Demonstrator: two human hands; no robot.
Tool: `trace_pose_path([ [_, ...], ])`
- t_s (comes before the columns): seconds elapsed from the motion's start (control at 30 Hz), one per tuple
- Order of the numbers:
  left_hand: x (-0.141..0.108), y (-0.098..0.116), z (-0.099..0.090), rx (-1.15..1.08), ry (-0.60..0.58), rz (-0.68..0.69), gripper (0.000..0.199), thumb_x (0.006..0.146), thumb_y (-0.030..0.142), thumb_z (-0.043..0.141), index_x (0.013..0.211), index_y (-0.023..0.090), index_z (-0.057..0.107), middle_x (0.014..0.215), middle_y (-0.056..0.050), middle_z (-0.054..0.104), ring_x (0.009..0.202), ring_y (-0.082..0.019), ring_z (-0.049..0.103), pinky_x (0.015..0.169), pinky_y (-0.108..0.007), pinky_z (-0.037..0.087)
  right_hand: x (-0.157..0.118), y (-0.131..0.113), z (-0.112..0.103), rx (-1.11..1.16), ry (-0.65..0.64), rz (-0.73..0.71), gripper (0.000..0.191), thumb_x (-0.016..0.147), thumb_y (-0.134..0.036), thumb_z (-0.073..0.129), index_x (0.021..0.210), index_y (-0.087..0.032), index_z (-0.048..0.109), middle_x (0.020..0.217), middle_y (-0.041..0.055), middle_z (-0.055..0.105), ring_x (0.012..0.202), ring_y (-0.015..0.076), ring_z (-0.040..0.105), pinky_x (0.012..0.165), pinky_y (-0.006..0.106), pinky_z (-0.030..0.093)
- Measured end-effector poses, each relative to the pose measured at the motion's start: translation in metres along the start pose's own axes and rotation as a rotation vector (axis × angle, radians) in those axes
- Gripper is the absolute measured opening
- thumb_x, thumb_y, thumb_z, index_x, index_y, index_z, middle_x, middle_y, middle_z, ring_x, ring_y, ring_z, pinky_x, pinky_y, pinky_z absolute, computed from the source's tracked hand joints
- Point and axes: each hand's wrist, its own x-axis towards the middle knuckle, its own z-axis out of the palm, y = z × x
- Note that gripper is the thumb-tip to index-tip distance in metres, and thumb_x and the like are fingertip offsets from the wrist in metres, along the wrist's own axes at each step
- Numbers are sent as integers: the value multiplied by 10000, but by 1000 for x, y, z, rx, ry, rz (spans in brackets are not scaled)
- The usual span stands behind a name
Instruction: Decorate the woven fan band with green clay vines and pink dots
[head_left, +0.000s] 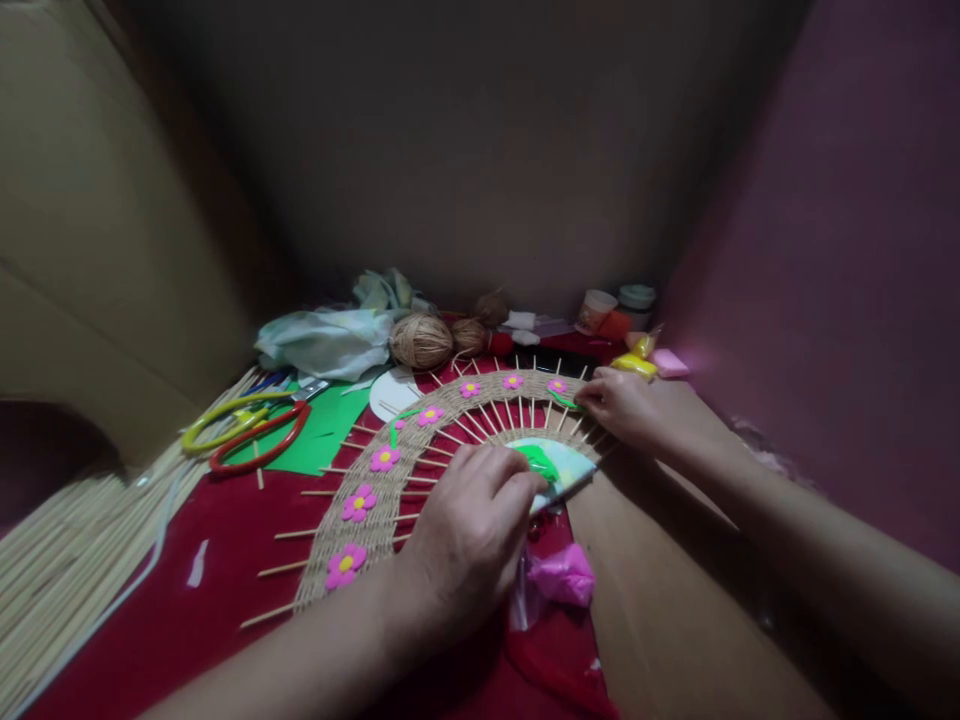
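Note:
A fan-shaped piece of woven twine (409, 430) on thin wooden sticks lies before me, with several pink clay flowers (359, 503) with yellow centres along its band. My left hand (480, 520) is curled over the fan's pale base (574, 462), its fingers closed at a small bag of bright green clay (538, 462). At the band's right end, my right hand (619, 400) pinches the tip of a thin green clay strip (564, 400) beside a flower. Another green strip (394, 432) lies on the band's left side. My left hand hides part of the sticks.
Yellow-handled and red-handled scissors (259, 430) lie on green sheet (330, 425) at left, near a pile of sticks (67, 570). Twine balls (421, 341), cups (596, 310) and yellow clay (635, 366) stand at the back. A pink clay bag (564, 576) lies in front.

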Motion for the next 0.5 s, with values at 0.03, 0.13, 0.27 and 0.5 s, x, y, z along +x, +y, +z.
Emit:
trace_pose_path([
  [0.03,0,0,0,-1,3,0,201,883,70,420,943,101,609,875,-104,591,783,-197,501,670,-354,408,-3,-4,-4,-24,-4,-5,276,798,-139,490,873,-216,744,840,63,645,609,139,502,544,266,319],
  [0.13,2,0,-1,1,13,6,197,883,76,418,928,96,609,867,-109,594,786,-201,512,672,-355,410,-15,-16,-20,-94,-28,-11,293,774,-108,495,892,-232,733,850,65,624,537,117,418,508,275,262],
  [0.27,3,0,-1,12,8,9,206,882,80,403,921,112,603,860,-100,593,781,-195,512,675,-351,409,-24,-28,-35,-165,-54,-12,261,779,-96,484,838,-202,715,771,74,588,534,122,370,499,281,223],
  [0.5,1,1,0,-5,1,12,219,880,63,405,936,100,613,871,-108,591,794,-200,513,681,-359,402,-23,-20,-33,-195,-109,-25,426,729,-26,468,1011,-238,706,827,66,579,573,129,379,496,290,191],
])
